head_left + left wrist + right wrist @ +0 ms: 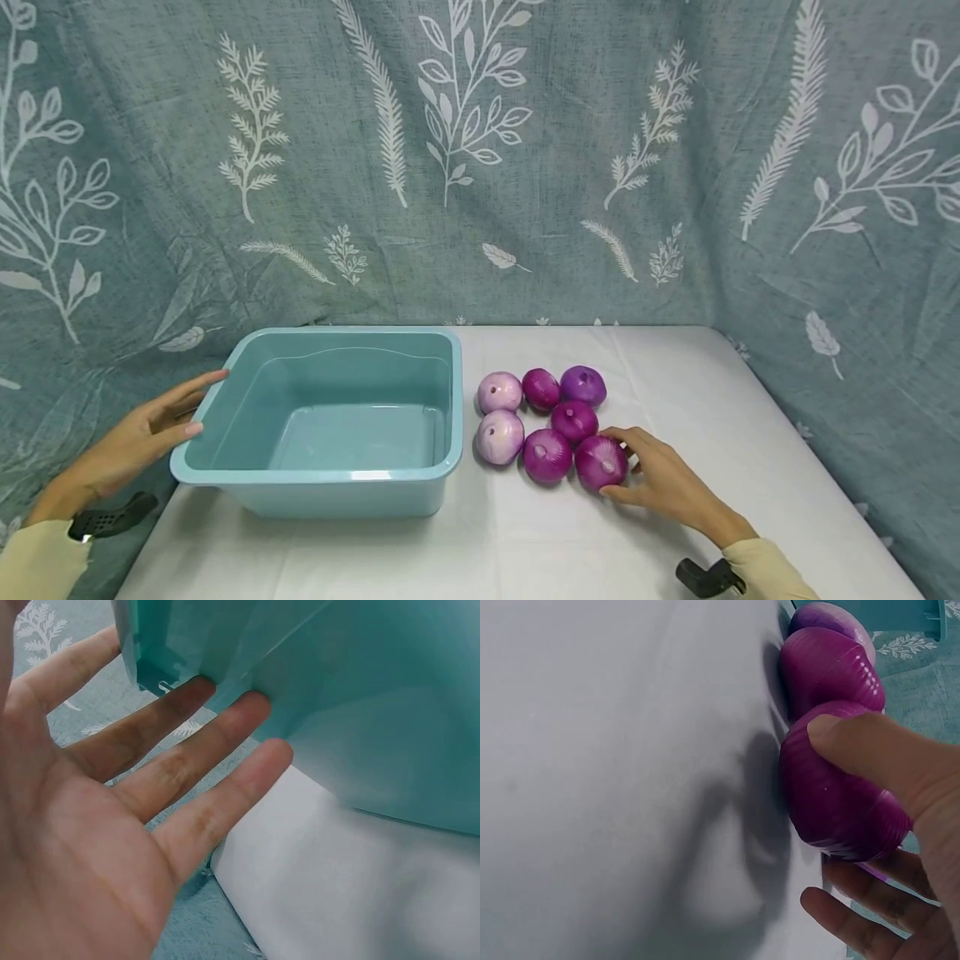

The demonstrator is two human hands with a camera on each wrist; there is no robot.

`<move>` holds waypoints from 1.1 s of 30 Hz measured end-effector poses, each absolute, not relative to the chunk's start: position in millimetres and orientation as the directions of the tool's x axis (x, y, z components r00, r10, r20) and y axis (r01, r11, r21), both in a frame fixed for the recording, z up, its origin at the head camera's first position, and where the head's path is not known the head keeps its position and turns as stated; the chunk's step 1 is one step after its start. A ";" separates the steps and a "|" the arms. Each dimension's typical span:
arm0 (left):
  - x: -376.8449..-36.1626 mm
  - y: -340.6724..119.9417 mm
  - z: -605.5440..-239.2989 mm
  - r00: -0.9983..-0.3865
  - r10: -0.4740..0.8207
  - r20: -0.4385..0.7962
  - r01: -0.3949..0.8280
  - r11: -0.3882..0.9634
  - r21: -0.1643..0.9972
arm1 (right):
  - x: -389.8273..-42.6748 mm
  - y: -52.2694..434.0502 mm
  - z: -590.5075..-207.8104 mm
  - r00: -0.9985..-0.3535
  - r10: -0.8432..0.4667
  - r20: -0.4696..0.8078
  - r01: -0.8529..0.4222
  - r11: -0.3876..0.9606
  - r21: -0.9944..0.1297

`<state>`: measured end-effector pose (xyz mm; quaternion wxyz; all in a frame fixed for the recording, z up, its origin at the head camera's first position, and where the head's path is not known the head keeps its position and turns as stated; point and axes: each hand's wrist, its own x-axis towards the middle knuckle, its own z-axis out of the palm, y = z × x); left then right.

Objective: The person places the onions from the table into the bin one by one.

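My left hand point(135, 446) rests at the left side of a light blue plastic basin point(315, 477), thumb and fingertips at its rim. In the left wrist view the fingers point(214, 750) are nearly straight and spread against the basin's outer wall point(375, 742). On the right, my right hand point(663, 477) holds the nearest red onion point(600, 463) of a cluster, its thumb point(836, 739) on the near side and fingers curved round the far side. Another red onion point(547, 457) sits just left of the held one. The basin's inside shows only its bare floor.
Two paler onions point(500, 437) stand along the cluster's left edge, close to the basin. Behind the held onion lie several darker purple ones point(575, 422). A white cloth point(375, 554) covers the table, and a leaf-patterned curtain point(525, 275) hangs behind and at both sides.
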<state>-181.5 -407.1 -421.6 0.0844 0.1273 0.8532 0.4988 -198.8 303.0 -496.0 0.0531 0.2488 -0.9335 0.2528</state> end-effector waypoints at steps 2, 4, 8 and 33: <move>-182.1 -408.3 -421.6 -0.950 0.312 -0.003 0.152 0.470 0.869 | -198.9 304.6 -493.8 -0.858 -0.444 0.259 -0.514 0.735 -0.443; -182.7 -409.6 -421.6 -0.947 0.322 0.011 0.168 0.464 0.870 | -199.2 305.9 -490.3 -0.842 -0.455 0.290 -0.540 0.716 -0.444; -183.3 -412.0 -422.7 -0.945 0.327 0.022 0.179 0.457 0.871 | -199.2 306.6 -479.6 -0.825 -0.464 0.323 -0.566 0.686 -0.457; -181.7 -413.8 -420.5 -0.926 0.375 0.050 0.231 0.455 0.860 | -229.0 243.6 -414.6 -0.799 -0.484 0.358 -0.598 0.577 -0.556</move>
